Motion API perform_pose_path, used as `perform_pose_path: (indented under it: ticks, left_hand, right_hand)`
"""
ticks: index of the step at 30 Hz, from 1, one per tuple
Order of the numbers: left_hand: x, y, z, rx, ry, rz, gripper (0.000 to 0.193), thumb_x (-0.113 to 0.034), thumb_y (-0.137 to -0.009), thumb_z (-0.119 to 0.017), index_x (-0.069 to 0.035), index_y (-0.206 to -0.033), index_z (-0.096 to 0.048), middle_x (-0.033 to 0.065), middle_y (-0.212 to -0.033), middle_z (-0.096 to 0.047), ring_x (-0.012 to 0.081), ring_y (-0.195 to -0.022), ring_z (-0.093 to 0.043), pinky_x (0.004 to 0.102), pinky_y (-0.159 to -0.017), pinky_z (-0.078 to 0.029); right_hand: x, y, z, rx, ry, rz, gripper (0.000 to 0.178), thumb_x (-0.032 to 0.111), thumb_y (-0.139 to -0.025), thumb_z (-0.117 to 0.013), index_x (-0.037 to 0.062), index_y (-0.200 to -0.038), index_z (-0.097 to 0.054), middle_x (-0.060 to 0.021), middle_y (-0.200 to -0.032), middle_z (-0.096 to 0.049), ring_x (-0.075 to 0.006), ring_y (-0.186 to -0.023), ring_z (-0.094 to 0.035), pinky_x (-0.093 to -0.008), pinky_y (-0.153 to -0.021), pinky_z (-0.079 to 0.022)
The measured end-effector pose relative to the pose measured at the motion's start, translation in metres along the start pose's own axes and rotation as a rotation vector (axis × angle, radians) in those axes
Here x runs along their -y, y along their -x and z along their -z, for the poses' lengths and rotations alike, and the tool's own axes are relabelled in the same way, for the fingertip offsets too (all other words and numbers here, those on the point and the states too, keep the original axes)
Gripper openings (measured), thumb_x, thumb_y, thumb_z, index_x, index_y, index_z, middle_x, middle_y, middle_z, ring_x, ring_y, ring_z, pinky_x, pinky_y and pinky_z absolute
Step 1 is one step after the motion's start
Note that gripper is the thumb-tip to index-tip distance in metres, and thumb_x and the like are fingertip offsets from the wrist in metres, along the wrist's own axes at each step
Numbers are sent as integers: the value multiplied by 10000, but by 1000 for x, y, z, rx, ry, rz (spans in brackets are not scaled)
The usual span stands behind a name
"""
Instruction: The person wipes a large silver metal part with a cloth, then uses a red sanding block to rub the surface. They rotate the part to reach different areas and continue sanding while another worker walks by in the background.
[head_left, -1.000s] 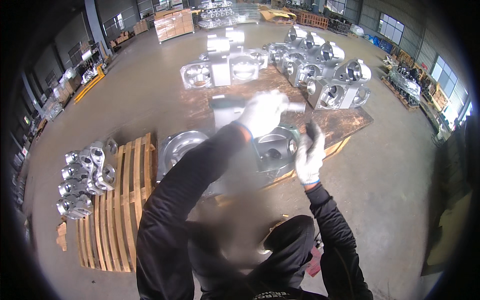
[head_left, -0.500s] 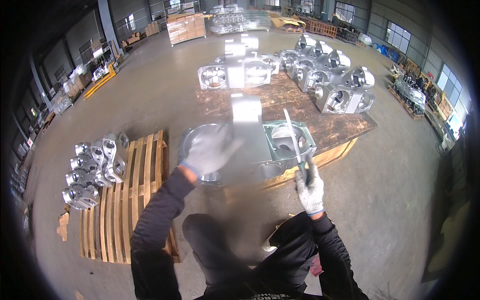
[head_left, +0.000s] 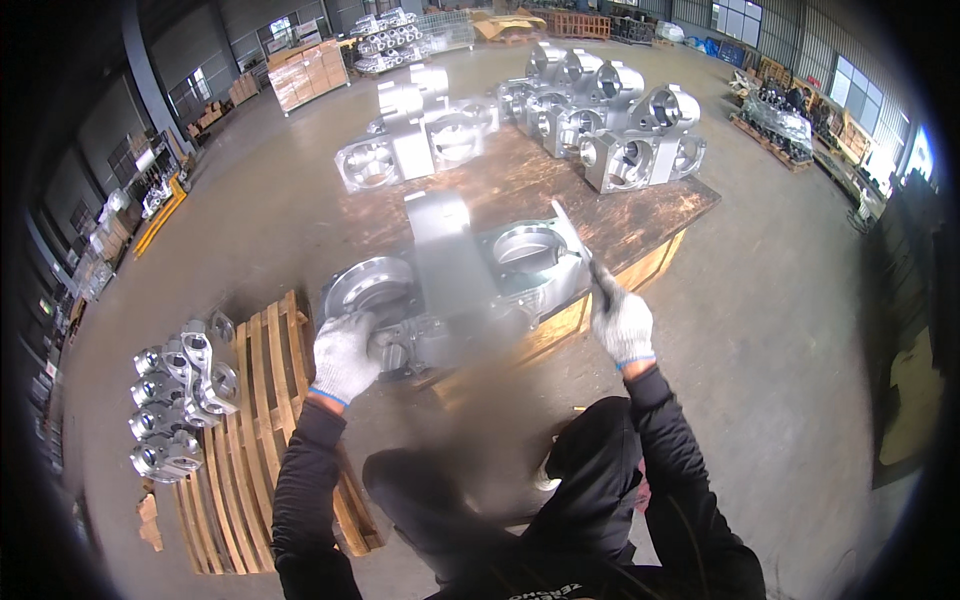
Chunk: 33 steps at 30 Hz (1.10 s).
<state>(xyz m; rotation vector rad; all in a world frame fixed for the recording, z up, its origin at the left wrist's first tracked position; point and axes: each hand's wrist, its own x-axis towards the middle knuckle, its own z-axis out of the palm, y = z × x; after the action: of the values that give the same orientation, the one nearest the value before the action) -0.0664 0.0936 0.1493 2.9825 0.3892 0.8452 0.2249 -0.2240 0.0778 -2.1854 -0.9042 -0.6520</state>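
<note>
Before me a large silvery metal casting (head_left: 448, 265) with round bores lies at the near edge of the brown wooden board (head_left: 640, 225). My left hand (head_left: 346, 357), in a white knit glove, grips the casting's near left corner below the left bore. In my gloved right hand (head_left: 622, 326) is a file (head_left: 571, 229). Its slim pale blade points up and away along the casting's right end, beside the right bore. Whether the blade touches the metal I cannot tell. My right fingers wrap its handle, which is mostly hidden.
More castings (head_left: 405, 135) stand farther back on the board, with a row of them (head_left: 645, 150) at right. To the left, a slatted pallet (head_left: 262, 400) carries smaller metal parts (head_left: 190, 385). A yellow pallet truck (head_left: 160, 218) and stacked cartons (head_left: 305, 75) are beyond.
My left hand has come down from above the left bore onto the casting's near left corner. The file has tilted left and lowered toward the casting's right end. The view has shifted.
</note>
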Motion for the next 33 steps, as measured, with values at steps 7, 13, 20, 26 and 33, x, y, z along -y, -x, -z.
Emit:
perform_pose_path:
  ticks: [7,13,20,26,33]
  left_hand:
    - [14,-23,-3,37,20,118,221,-282,-879,-746,-98,-1004,-747,192,-931,-739,427,-933,-703,544,-846,-539]
    - [3,-25,4,54,2,175,298,-328,-857,-769,-110,-1058,-764,200,-975,-750,431,-957,-710,522,-853,-561]
    - [6,-20,-3,49,-35,165,215,-254,-917,-719,-89,-1043,-773,203,-896,-739,423,-903,-706,512,-833,-545]
    - [-3,-27,-1,64,-83,179,388,-404,-883,-730,-172,-1193,-745,151,-982,-767,390,-902,-731,505,-818,-579]
    - [-54,-19,-3,46,-91,228,482,-529,-925,-655,-200,-1275,-699,140,-921,-770,374,-809,-746,499,-728,-592]
  right_hand:
    - [27,-18,18,109,-182,-24,330,234,-1041,-600,175,-1342,-723,-192,-988,-759,-415,-888,-731,-485,-773,-585]
    - [48,-16,-7,34,-143,7,361,226,-1023,-621,180,-1371,-703,-201,-829,-732,-408,-746,-715,-497,-682,-569]
    - [58,-12,20,62,-121,120,349,235,-1028,-593,171,-1354,-698,-189,-736,-704,-418,-653,-693,-525,-628,-561]
    - [67,-31,-15,24,-31,108,313,220,-1010,-624,162,-1299,-731,-183,-710,-696,-390,-644,-697,-488,-619,-577]
    - [59,-10,-8,245,-419,102,383,49,-996,-625,60,-1374,-687,-274,-1054,-736,-394,-1004,-761,-424,-820,-609]
